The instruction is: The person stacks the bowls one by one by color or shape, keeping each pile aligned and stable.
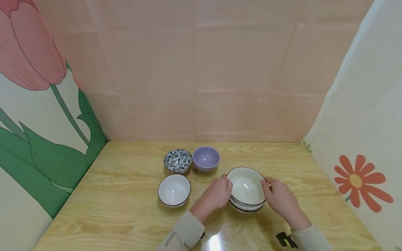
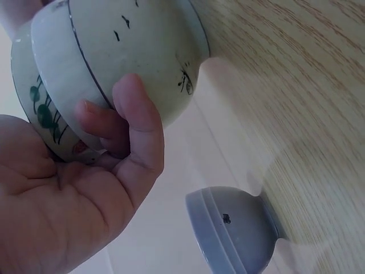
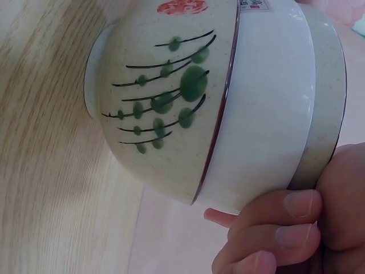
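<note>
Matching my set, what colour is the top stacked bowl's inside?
Top bowl: pale cream; best in head view.

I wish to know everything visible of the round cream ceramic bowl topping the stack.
The round cream bowl looks like glazed ceramic with a glossy empty interior and dark rim. The left wrist view shows green leaves on dark stems and a reddish mark painted outside. It sits in a round white ceramic bowl over the right half of the wood-grained table. The left hand and right hand grip opposite sides, the right thumb over its rim.

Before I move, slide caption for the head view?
Left grip and right grip hold stacked bowls on a wood-grained table.
</note>
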